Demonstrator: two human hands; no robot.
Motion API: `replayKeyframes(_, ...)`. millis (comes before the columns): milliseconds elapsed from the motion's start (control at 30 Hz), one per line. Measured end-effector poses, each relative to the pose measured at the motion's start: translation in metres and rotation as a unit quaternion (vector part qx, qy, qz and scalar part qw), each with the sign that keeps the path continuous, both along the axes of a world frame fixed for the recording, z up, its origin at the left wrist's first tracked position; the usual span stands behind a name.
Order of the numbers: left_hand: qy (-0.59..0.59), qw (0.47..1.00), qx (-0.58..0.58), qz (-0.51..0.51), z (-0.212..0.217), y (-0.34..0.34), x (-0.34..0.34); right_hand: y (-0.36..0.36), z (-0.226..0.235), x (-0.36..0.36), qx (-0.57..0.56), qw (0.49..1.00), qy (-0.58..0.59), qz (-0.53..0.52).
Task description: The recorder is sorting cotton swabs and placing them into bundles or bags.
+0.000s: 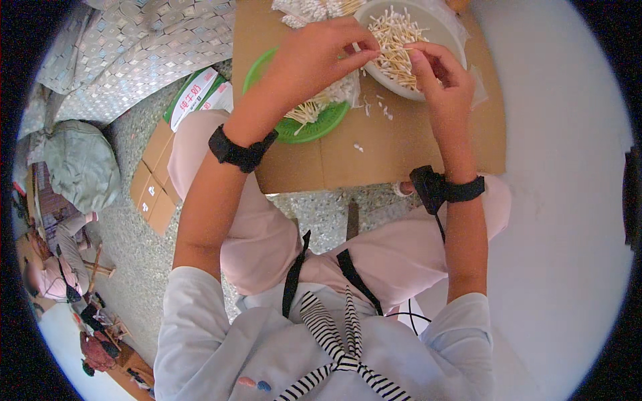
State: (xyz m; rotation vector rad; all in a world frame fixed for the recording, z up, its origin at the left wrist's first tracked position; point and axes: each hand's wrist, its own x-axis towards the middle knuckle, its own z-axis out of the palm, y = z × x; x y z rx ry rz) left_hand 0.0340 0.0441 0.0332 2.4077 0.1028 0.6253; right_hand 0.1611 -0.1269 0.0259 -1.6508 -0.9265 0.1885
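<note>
Above a pale bowl (pixel 438 30) heaped with loose cotton swabs (pixel 394 33), both my hands are closed in a pinch. My left hand (pixel 328 50) comes over the bowl's left rim, thumb and forefinger pressed together on a cotton swab, mostly hidden by the fingertips. My right hand (pixel 441 73) is at the bowl's right side, with a cotton swab's thin stick at its thumb and forefinger; its other fingers are curled. Under my left wrist stands a green basket (pixel 324 130) with more swabs, partly covered by my hand and forearm.
The bowl and basket stand on a brown cardboard surface (pixel 401 147). Bundled swabs (pixel 314 10) lie at its far edge, and white bits (pixel 381 107) are scattered near the bowl. A white wall (pixel 555 200) rises at the right. Left are cardboard boxes (pixel 157 177), a grey-green bag (pixel 80 164) and another person (pixel 60 274).
</note>
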Motion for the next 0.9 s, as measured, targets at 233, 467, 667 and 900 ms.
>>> replayKeyframes(233, 0.027, 0.932, -0.360, -0.014, 0.011, 0.014, -0.004, -0.005, -0.005, 0.019, 0.041, 0.998, 0.037, -0.034)
replayKeyframes(467, 0.189, 0.900, -0.303, -0.250, 0.047, 0.047, -0.038, -0.012, -0.018, 0.038, -0.114, 0.982, -0.138, -0.060)
replayKeyframes(667, 0.418, 0.881, -0.121, -0.187, 0.021, 0.070, -0.055, -0.011, -0.022, 0.026, -0.201, 0.945, -0.258, -0.016)
replayKeyframes(900, 0.215, 0.976, -0.016, -0.043, 0.011, 0.042, -0.031, -0.014, -0.022, 0.022, -0.204, 0.959, -0.191, -0.045)
